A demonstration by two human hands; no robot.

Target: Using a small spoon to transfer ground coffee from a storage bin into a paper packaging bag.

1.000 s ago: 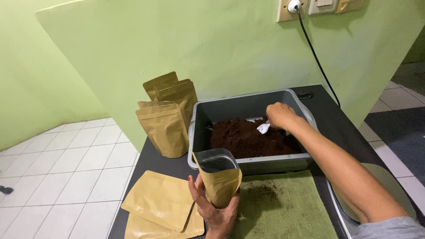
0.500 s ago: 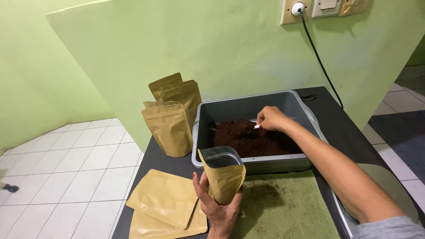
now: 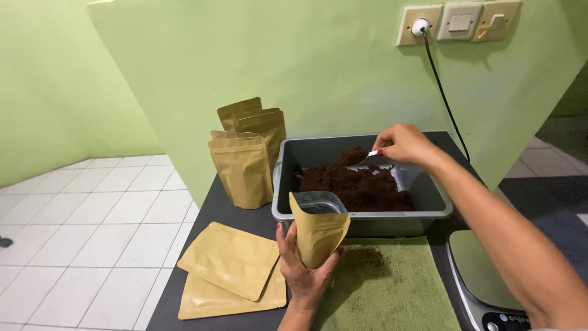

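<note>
My left hand (image 3: pixel 304 274) grips an open tan stand-up pouch (image 3: pixel 318 228) upright, just in front of a grey plastic tub (image 3: pixel 288 184). The tub holds a heap of dark brown powder (image 3: pixel 358 184). My right hand (image 3: pixel 407 144) reaches over the tub's far side, pinching the handle of a small scoop (image 3: pixel 366 159) whose tip rests on the powder. The pouch's silver-lined mouth gapes wide, and I cannot see what is inside it.
Several filled tan pouches (image 3: pixel 245 156) stand left of the tub against the green wall. Flat empty pouches (image 3: pixel 229 273) lie at the table's front left. A green cloth (image 3: pixel 392 288) with spilled powder lies in front, a scale (image 3: pixel 484 282) at right. A black cord (image 3: pixel 441 92) hangs from the wall socket.
My right hand has shifted from the tub's middle toward its far side, with the scoop now at the powder's top. The left hand keeps the pouch in about the same place.
</note>
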